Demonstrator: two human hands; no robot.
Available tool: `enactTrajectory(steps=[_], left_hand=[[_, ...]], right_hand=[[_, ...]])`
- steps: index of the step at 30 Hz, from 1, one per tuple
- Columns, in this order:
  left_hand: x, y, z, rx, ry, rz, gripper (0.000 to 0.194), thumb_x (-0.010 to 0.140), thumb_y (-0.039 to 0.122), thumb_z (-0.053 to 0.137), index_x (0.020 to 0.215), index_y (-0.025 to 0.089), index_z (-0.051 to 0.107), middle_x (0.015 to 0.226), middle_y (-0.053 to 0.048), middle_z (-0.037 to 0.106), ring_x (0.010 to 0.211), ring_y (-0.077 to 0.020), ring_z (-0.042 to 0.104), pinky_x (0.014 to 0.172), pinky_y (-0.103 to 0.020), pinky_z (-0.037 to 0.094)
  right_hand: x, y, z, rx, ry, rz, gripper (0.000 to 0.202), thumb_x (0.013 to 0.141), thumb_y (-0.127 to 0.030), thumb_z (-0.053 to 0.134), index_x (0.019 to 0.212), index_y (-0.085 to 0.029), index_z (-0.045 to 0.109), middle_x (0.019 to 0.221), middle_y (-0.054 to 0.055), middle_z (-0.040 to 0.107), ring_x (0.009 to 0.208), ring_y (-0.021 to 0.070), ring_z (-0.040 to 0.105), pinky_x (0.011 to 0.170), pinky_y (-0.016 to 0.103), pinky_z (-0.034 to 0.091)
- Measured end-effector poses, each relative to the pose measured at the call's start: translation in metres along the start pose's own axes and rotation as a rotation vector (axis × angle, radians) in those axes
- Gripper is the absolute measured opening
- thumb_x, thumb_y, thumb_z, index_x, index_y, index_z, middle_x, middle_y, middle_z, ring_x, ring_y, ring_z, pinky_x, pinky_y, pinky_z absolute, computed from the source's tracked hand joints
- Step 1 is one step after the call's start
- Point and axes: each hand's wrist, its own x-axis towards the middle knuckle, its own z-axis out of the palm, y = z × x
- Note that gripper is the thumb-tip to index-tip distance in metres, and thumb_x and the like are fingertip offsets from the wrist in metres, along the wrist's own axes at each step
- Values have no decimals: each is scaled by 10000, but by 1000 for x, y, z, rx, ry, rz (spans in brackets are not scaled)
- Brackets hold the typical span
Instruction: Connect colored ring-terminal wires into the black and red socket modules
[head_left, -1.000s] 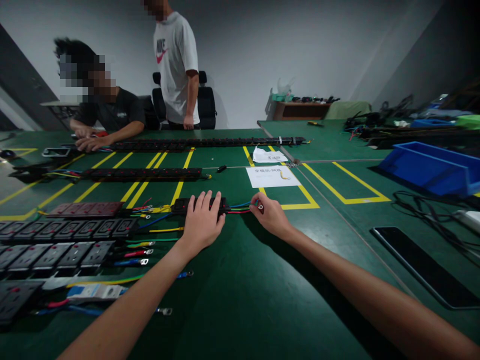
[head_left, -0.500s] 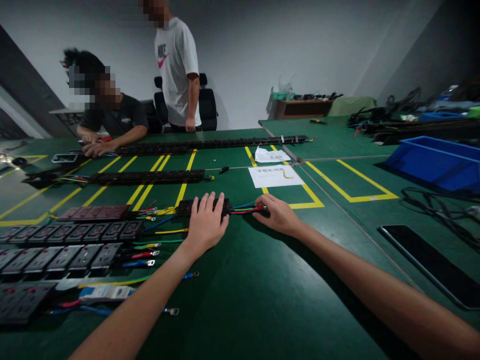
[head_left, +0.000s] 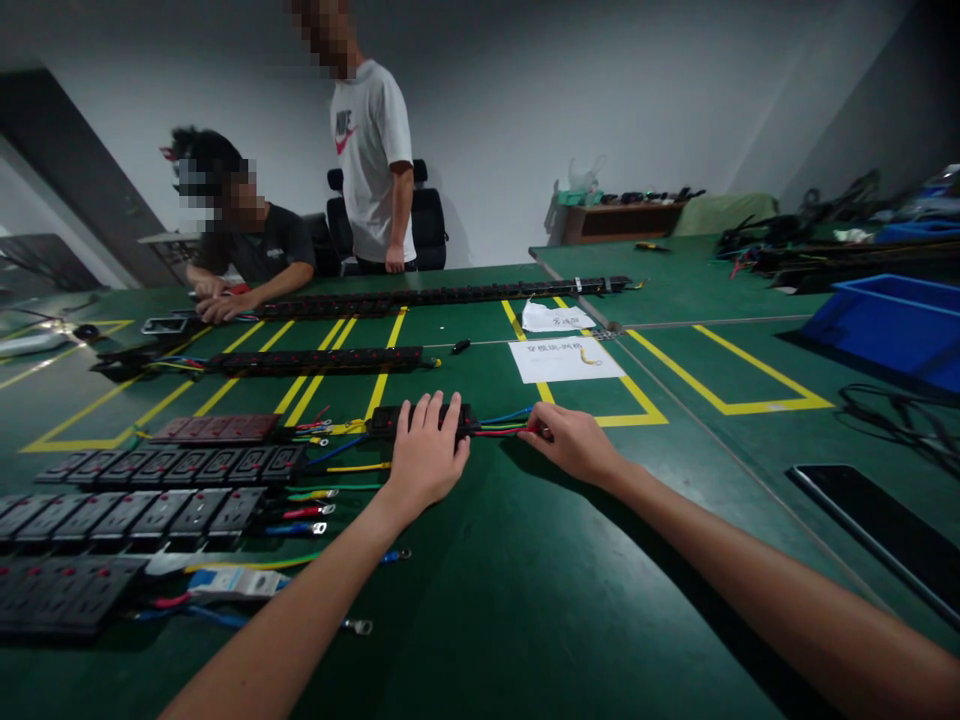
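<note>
My left hand (head_left: 426, 452) lies with spread fingers on top of a short black socket module (head_left: 382, 418). Blue, green and red wires (head_left: 499, 430) run out of the module's right end to my right hand (head_left: 566, 440), whose fingers are pinched round their ends. Yellow and blue leads come out at the module's left side. To the left lie rows of socket strips: a dark red one (head_left: 217, 429), a black one (head_left: 180, 464), a grey-black one (head_left: 150, 512) and another (head_left: 71, 590) nearest me, with ring-ended wires on their right.
Two long black strips (head_left: 322, 361) (head_left: 450, 295) cross the table beyond my hands. Labelled paper (head_left: 555, 362) lies past my right hand. A phone (head_left: 877, 530), cables (head_left: 892, 425) and a blue bin (head_left: 892, 330) are at right. One person (head_left: 255, 245) sits opposite, another (head_left: 373, 160) stands.
The view has shifted, so most things appear a little farther right and slightly lower. My left hand stays on the module and my right hand still pinches the wires.
</note>
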Motion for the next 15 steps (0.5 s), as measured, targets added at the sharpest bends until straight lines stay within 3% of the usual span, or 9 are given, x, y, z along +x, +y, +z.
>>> enactTrajectory(steps=[15], left_hand=[[-1, 1, 0, 35, 17, 3, 611, 1016, 443, 405, 1567, 179, 412, 1554, -149, 486, 1443, -331, 427, 1216, -563, 294]], right_hand=[[1, 1, 1, 31, 1, -8, 116, 913, -331, 619, 869, -233, 574, 719, -1, 636, 588, 154, 558, 558, 266, 310]])
